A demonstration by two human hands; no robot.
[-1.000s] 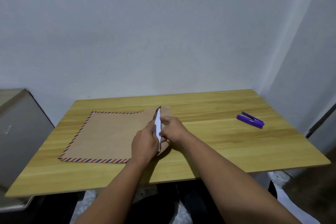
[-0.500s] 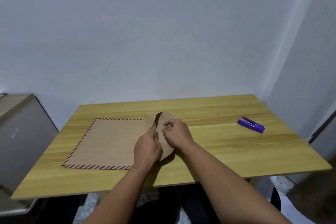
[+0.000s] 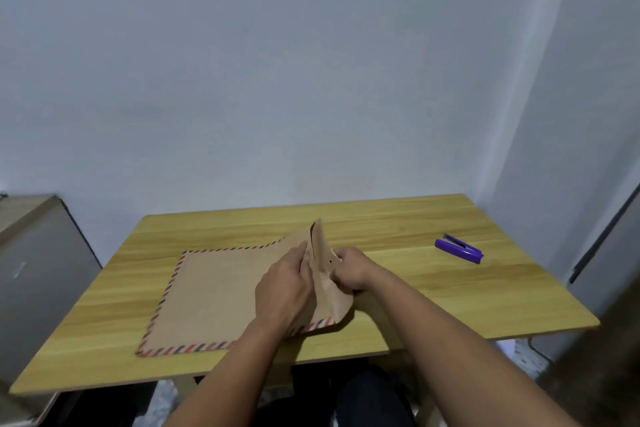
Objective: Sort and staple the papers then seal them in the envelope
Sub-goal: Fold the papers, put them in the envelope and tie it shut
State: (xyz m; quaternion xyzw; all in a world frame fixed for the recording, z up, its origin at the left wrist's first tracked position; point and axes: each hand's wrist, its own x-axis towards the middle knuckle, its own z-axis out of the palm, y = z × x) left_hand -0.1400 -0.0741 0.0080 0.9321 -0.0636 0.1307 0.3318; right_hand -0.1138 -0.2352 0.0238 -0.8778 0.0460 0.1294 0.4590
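Fingers point(image 3: 341, 279) of both hands pinching envelope point(image 3: 221, 298) flap edge — raised, stapler point(image 3: 459, 248) well apart.

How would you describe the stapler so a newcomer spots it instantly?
Start at the wooden table against the pale wall. Look right of the brown envelope both hands hold. The stapler lies alone near the table's right edge, small and purple.

You're sitting in what looks like a plain home or small office corner, shown by bare pale walls point(image 3: 311, 80) meeting at the right, a light wooden desk point(image 3: 433, 288) holding a purple stapler point(image 3: 459, 248), and a grey cabinet point(image 3: 38, 270) at your left.
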